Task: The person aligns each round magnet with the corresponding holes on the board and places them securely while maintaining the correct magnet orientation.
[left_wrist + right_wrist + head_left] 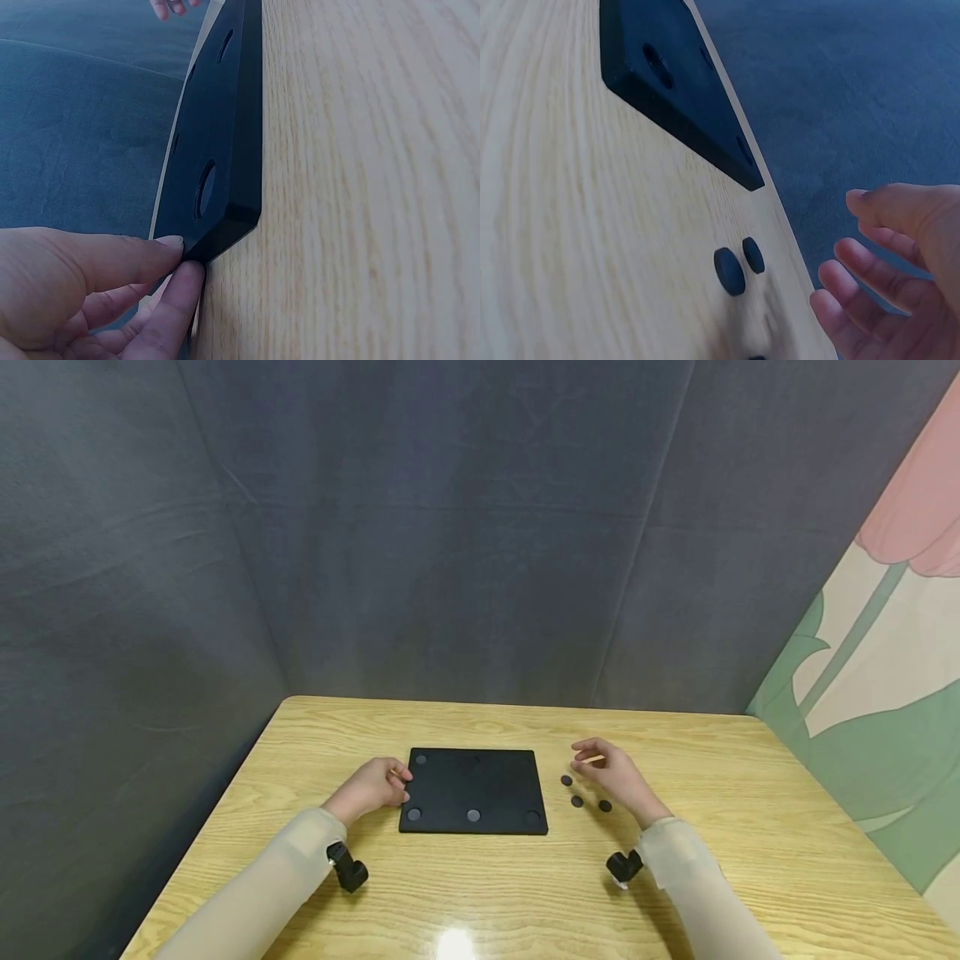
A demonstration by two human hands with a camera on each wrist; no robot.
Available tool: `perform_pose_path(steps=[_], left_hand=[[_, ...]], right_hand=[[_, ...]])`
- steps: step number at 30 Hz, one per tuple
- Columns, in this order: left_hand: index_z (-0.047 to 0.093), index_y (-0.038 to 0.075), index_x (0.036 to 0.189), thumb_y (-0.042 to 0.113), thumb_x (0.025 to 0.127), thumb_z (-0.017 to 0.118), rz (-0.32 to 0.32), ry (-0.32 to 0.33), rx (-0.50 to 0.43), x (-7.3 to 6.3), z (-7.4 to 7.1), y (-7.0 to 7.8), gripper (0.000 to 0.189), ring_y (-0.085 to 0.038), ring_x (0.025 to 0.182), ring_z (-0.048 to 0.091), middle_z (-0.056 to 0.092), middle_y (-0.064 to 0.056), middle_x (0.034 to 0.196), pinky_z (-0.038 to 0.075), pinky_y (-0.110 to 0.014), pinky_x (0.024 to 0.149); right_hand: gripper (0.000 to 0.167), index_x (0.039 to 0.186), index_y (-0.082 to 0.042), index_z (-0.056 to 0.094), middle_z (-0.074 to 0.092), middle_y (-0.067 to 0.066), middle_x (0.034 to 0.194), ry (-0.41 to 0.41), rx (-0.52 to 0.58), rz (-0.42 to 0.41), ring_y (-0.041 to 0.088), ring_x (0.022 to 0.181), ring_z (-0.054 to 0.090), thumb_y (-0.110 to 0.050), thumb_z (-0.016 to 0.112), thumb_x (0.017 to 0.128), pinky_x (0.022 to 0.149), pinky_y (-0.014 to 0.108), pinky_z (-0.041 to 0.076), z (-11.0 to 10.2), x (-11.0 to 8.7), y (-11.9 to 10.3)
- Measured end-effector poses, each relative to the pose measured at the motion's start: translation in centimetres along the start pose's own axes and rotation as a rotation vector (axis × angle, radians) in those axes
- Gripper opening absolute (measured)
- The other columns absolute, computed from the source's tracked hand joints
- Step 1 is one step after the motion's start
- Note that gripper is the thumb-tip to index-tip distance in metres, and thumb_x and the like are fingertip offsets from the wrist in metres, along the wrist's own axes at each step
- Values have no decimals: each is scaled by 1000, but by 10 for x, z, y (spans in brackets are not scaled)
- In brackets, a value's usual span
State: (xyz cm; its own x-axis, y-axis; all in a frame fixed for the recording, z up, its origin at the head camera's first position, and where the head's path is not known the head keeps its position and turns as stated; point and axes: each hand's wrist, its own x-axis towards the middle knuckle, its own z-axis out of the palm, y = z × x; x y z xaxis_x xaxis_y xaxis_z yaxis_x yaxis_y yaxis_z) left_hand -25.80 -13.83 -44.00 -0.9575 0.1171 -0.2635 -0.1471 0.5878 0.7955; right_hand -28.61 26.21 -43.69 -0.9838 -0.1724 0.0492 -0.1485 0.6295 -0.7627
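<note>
A flat black rectangular board (472, 789) lies on the table, with several round recesses along its long edges. My left hand (377, 783) is at the board's left edge. In the left wrist view, the thumb (169, 244) and a finger pinch that edge near a corner. To the right of the board, three small dark round discs lie apart: one disc (566, 781) at the back, another disc (577, 801) in front of it, and a third disc (605, 806) farther right. Above the table near them hovers my right hand (609, 772), fingers loosely bent, holding nothing.
The light wooden table (465, 889) ends at a dark grey curtain (450, 543) behind and to the left. A flower-patterned curtain (885, 752) borders the right side. Each wrist carries a small black camera, such as the left camera (349, 870).
</note>
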Motion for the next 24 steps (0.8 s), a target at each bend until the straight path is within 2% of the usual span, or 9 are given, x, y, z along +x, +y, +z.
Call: perform_pose_path(steps=[11, 17, 24], left_hand=[[63, 2, 108, -4, 80, 69, -4, -14, -6, 1, -1, 0, 29, -20, 75, 56, 59, -10, 87, 45, -29, 65], [63, 2, 108, -3, 80, 70, -3, -12, 1, 1, -1, 1, 29, -20, 74, 54, 58, -10, 87, 44, -29, 64], [63, 2, 107, -4, 81, 69, -12, -9, 0, 0, 0, 2, 28, -20, 73, 55, 58, -9, 86, 45, -29, 65]], right_hand=[[37, 127, -2, 56, 60, 17, 117, -41, -14, -17, 32, 103, 61, -18, 62, 95, 78, 36, 53, -5, -9, 9], [39, 127, -4, 56, 60, 15, 118, -57, -52, -15, 33, 107, 58, -25, 62, 95, 83, 40, 52, -9, -18, 14], [37, 123, -2, 58, 63, 15, 115, -75, -57, -26, 30, 104, 60, -22, 65, 93, 86, 41, 51, -10, -28, 19]])
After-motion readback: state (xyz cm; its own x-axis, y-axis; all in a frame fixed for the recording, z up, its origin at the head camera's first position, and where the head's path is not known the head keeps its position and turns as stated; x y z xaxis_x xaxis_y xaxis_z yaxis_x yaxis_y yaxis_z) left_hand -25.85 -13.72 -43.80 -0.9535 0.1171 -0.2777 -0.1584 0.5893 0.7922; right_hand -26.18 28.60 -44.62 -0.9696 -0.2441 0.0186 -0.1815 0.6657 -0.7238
